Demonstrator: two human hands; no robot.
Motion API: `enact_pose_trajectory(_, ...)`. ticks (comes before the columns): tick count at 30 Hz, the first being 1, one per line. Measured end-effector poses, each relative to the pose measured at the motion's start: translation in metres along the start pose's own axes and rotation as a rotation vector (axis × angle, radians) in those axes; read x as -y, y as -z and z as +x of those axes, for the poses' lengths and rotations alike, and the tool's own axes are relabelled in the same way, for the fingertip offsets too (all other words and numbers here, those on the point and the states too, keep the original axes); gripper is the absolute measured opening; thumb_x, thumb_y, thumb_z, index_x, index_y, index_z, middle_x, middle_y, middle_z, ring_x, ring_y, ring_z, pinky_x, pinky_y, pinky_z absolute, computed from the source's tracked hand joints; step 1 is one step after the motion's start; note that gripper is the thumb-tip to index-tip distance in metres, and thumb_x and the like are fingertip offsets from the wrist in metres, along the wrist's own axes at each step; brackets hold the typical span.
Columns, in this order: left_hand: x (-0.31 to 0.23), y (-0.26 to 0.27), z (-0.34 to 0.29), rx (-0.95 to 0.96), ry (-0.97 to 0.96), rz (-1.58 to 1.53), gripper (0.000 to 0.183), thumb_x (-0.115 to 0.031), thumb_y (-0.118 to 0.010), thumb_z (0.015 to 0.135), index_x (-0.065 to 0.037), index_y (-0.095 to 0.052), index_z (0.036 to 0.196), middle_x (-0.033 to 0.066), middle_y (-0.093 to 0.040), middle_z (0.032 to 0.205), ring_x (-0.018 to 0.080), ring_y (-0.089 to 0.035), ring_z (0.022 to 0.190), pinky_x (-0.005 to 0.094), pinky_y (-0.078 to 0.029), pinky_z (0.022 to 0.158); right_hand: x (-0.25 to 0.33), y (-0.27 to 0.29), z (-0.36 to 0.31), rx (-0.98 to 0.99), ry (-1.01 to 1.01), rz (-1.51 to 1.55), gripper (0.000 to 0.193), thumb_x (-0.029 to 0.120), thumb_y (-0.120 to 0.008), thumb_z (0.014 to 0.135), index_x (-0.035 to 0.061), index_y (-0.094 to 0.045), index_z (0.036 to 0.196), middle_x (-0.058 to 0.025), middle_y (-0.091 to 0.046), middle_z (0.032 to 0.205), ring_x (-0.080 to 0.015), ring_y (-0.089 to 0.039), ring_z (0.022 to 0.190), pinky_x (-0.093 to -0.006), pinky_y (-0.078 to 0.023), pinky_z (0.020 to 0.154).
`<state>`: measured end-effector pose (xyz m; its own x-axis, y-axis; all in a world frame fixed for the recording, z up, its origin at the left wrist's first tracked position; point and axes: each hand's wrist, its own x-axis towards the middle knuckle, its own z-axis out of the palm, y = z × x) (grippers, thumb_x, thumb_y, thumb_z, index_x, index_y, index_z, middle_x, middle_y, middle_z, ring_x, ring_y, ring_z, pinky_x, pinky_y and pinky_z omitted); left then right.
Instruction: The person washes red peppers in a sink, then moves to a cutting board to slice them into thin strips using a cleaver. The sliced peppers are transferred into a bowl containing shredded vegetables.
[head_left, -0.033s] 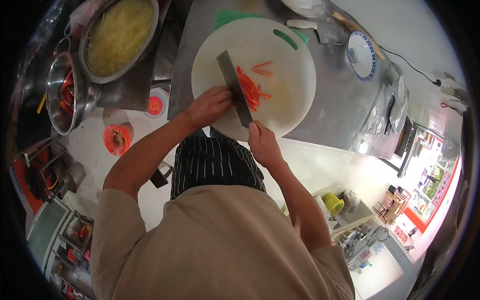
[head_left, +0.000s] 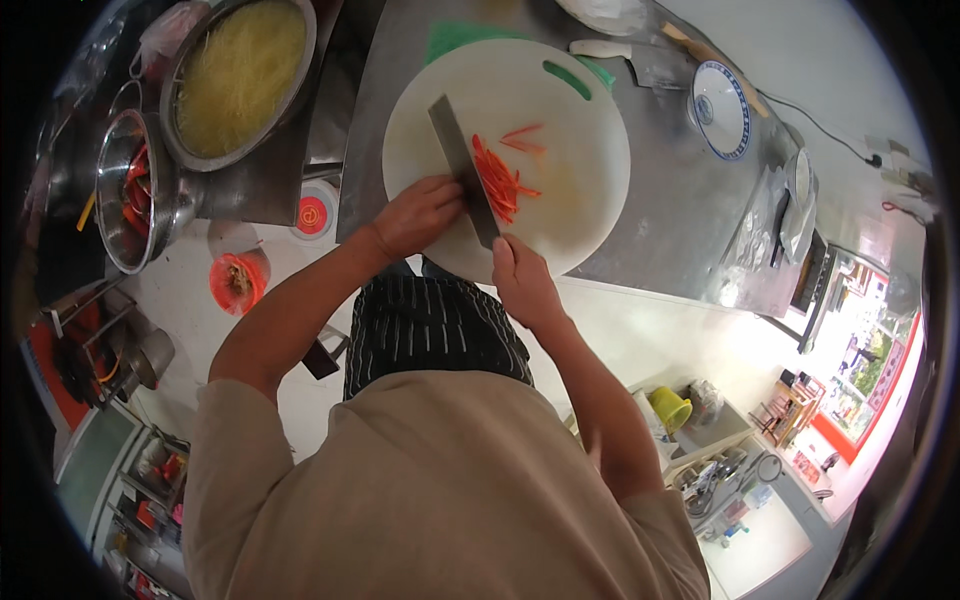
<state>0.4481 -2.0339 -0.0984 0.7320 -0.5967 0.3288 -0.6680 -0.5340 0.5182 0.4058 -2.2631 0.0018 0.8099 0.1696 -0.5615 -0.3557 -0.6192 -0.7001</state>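
My right hand is closed around the handle of a cleaver whose wide blade slants across the round white cutting board. Against the blade's left side, my left hand rests on the board with curled fingers. Whatever lies beneath those fingertips is hidden. Thin red pepper strips are heaped along the blade's right side. A few paler strips lie a little farther off on the same board.
The board sits on a steel table over a green cloth. Another cleaver and a blue-rimmed bowl lie to the right. At left stand a basin of pale yellow shreds and a steel bowl with red peppers.
The cleaver and my right hand have shifted very slightly left and away from me. My left hand stays nearly where it was, and the pepper strips look the same.
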Motion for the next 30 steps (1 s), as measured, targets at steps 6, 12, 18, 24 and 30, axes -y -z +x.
enact_pose_trajectory(6,-0.019,0.005,0.007,-0.127,0.226,-0.165,0.021,-0.003,-0.063,0.088,-0.002,-0.071,0.108,0.0154,-0.066,0.117,0.0339,-0.063,0.113,0.0407,-0.052,0.099,-0.008,0.018,-0.013,0.030,-0.011,-0.097,0.036,0.035,-0.051,0.105,0.0005,-0.060,0.108,-0.0257,-0.066,0.083,-0.0483,-0.063,0.081,-0.0497,-0.049,0.073)
enact_pose_trajectory(12,-0.027,0.064,0.023,-0.481,0.856,-0.190,0.020,-0.007,-0.068,0.092,-0.003,-0.067,0.112,0.0157,-0.065,0.116,0.0301,-0.064,0.106,0.0381,-0.052,0.088,-0.022,0.034,-0.032,-0.144,0.274,-0.385,0.035,0.042,-0.062,0.100,0.0067,-0.061,0.102,-0.0184,-0.070,0.082,-0.0415,-0.069,0.078,-0.0493,-0.055,0.071)
enact_pose_trajectory(18,-0.048,0.052,0.079,-0.130,0.230,0.043,0.062,-0.034,-0.083,0.083,-0.006,-0.057,0.132,0.0160,-0.056,0.132,0.0394,-0.049,0.127,0.0504,-0.038,0.109,-0.021,0.051,-0.034,-0.219,0.416,-0.712,0.035,0.045,-0.069,0.094,0.0111,-0.061,0.093,-0.0090,-0.064,0.073,-0.0329,-0.068,0.069,-0.0455,-0.056,0.059)
enact_pose_trajectory(24,0.007,0.002,0.121,0.026,0.044,0.241,0.060,-0.038,-0.076,0.087,-0.010,-0.059,0.137,0.0149,-0.057,0.135,0.0394,-0.050,0.129,0.0483,-0.041,0.109,-0.030,0.082,-0.065,-0.173,0.497,-0.793,0.032,0.040,-0.073,0.093,0.0105,-0.060,0.088,-0.0075,-0.061,0.068,-0.0318,-0.065,0.063,-0.0443,-0.055,0.057)
enact_pose_trajectory(30,0.037,-0.013,0.143,0.086,0.147,0.110,0.032,-0.036,-0.071,0.091,-0.010,-0.068,0.108,0.0080,-0.064,0.122,0.0326,-0.058,0.116,0.0483,-0.047,0.095,-0.101,0.089,-0.101,-0.094,0.020,0.089,0.028,0.032,-0.062,0.102,0.0068,-0.057,0.091,-0.0059,-0.056,0.057,-0.0240,-0.057,0.051,-0.0371,-0.047,0.048)
